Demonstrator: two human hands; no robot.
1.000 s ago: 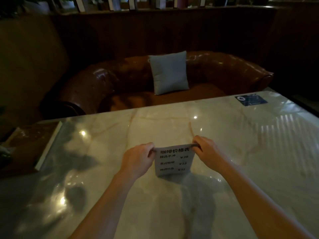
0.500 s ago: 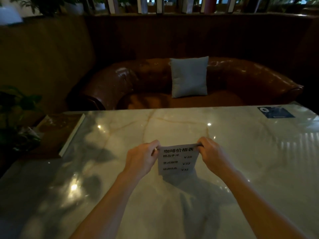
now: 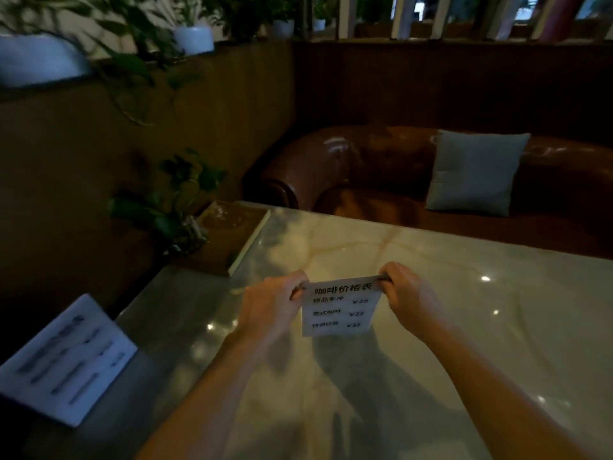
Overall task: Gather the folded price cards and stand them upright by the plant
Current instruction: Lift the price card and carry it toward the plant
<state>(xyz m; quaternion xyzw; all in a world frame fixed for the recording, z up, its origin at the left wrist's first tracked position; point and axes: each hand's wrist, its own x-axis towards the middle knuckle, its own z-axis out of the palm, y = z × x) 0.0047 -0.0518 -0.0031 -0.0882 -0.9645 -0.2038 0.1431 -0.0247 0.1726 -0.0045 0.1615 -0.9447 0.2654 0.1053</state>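
Observation:
A white folded price card with dark printed lines is held upright just above the marble table. My left hand pinches its top left corner and my right hand pinches its top right corner. A second white printed card lies at the table's near left edge, blurred. A small leafy plant stands at the table's far left corner, beside a brown board.
A brown leather sofa with a grey cushion runs along the far side of the table. A wooden wall with potted plants on its ledge stands at the left.
The view has swung left, which brings the plant and the second card into sight. Both hands still hold the price card by its top corners.

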